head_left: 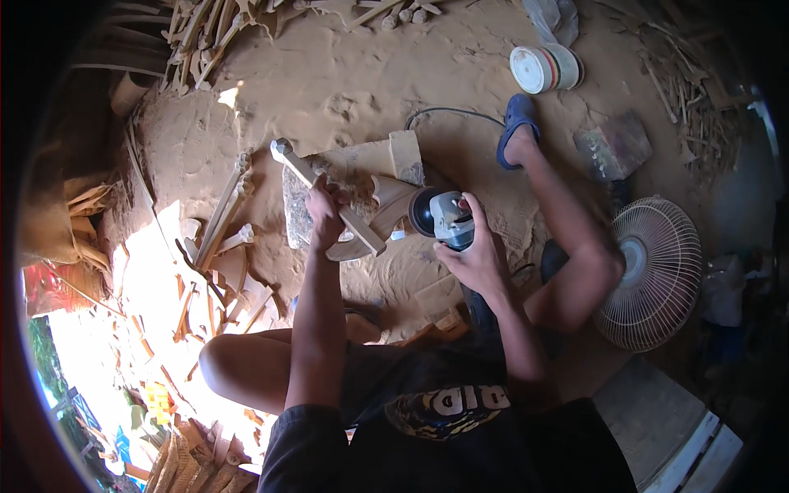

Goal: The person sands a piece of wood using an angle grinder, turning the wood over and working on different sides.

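My left hand (325, 215) grips a long carved wooden piece (297, 167) that slants from upper left to lower right over a flat wooden block (374, 160). In my right hand (475, 259) is a grey and black angle grinder (441, 215). Its disc end points left and sits against the curved wood beside my left hand. The grinder's black cable (448, 112) loops away across the sawdust behind it. Both forearms reach in from below.
Sawdust (353, 74) covers the ground. Carved wooden sticks (226, 215) lie at left and a pile of them (197, 33) at top left. A white bucket (542, 68) lies at top right, a white fan (657, 271) at right. My blue sandal (518, 123) rests near the cable.
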Tool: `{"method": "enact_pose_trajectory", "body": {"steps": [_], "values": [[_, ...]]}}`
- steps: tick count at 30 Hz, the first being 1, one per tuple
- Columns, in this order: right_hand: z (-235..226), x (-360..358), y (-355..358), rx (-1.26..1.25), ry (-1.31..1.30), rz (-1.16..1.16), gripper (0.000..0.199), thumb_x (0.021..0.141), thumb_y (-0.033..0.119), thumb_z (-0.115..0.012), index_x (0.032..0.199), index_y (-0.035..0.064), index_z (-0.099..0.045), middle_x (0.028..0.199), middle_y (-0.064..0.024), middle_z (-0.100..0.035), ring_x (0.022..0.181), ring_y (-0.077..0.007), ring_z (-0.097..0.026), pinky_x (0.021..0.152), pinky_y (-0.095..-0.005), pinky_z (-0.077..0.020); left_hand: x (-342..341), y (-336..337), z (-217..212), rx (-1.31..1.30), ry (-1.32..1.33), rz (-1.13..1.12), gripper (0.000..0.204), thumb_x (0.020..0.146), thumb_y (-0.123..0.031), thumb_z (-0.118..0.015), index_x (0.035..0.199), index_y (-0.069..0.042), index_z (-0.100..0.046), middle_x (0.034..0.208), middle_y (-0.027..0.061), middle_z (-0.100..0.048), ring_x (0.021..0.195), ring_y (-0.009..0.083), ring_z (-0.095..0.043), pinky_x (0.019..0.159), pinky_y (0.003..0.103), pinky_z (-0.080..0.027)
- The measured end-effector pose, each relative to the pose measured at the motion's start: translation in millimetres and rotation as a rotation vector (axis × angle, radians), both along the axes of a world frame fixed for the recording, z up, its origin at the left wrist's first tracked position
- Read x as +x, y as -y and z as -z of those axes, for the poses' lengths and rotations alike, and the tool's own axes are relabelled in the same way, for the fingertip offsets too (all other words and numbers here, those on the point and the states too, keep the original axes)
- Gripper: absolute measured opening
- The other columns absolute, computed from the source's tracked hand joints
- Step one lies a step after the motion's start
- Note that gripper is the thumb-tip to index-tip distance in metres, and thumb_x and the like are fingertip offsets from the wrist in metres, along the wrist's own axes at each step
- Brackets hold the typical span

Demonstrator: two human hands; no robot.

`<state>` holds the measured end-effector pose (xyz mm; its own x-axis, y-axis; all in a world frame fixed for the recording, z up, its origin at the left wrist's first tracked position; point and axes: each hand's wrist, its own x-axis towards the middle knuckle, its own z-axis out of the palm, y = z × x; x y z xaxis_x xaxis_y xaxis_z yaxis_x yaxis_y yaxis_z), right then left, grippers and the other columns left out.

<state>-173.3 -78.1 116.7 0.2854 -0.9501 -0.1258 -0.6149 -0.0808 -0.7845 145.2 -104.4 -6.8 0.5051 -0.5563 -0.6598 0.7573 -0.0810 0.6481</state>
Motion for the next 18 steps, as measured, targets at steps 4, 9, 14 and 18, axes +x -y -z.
{"method": "enact_pose_trajectory", "body": {"steps": [4,9,14,18], "values": [[0.2,16.4,-11.7,0.048,0.169,-0.072,0.1,0.083,0.021,-0.085,0.167,0.0061,-0.033,0.147,-0.0267,-0.064,0.13,-0.0435,-0.068,0.107,-0.0473,-0.0557,2.7,-1.3,1.2,0.018,-0.013,-0.005,0.032,0.107,-0.022,-0.063,0.085,-0.016,-0.041,0.068,-0.0025,-0.037,0.053,0.0121,-0.038,0.046,0.029,-0.035],[-13.7,25.1,-10.3,0.069,0.114,-0.1,0.102,0.083,0.024,-0.084,0.168,0.0079,-0.032,0.144,-0.0237,-0.067,0.123,-0.0427,-0.072,0.103,-0.0467,-0.0582,3.2,-1.8,3.6,-0.01,0.002,-0.007,0.029,0.107,-0.02,-0.062,0.086,-0.014,-0.043,0.068,-0.0007,-0.039,0.051,0.0135,-0.04,0.045,0.031,-0.037],[-24.9,34.9,-11.8,0.146,0.002,-0.114,0.101,0.082,0.025,-0.085,0.168,0.0131,-0.033,0.136,-0.0229,-0.073,0.113,-0.0454,-0.075,0.096,-0.0494,-0.0602,5.0,-1.5,3.4,0.013,0.014,-0.016,0.032,0.107,-0.021,-0.062,0.085,-0.017,-0.04,0.067,-0.0026,-0.036,0.051,0.0118,-0.038,0.045,0.029,-0.035],[-9.3,32.1,-16.1,0.12,0.02,-0.105,0.1,0.082,0.025,-0.084,0.168,0.013,-0.034,0.136,-0.0239,-0.072,0.112,-0.0461,-0.075,0.094,-0.0505,-0.0606,-1.2,2.6,-1.3,0.023,0.011,-0.008,0.031,0.107,-0.022,-0.061,0.085,-0.016,-0.041,0.068,-0.0022,-0.037,0.051,0.0116,-0.037,0.045,0.029,-0.035]]}}
